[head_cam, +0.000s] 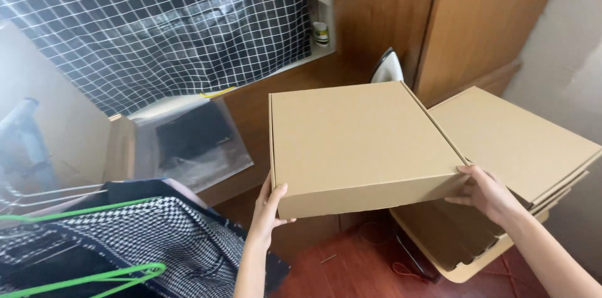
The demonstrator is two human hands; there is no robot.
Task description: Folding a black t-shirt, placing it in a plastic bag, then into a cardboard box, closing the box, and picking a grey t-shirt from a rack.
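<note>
Closed flat cardboard mailer box (360, 144) held level in the air above the wooden surface (251, 110) and the red floor (351, 270). Stack of similar flat cardboard boxes (520, 141) just right of it, partly under its right edge. Checked garment on green hangers (125, 241) lower left. Left hand (269, 205) grips the box's near-left corner; right hand (486, 193) grips the near-right corner.

open floor (351, 266) below held box (360, 144), flat box stack (520, 141) crowding right, hanger garments (144, 241) blocking left
</note>
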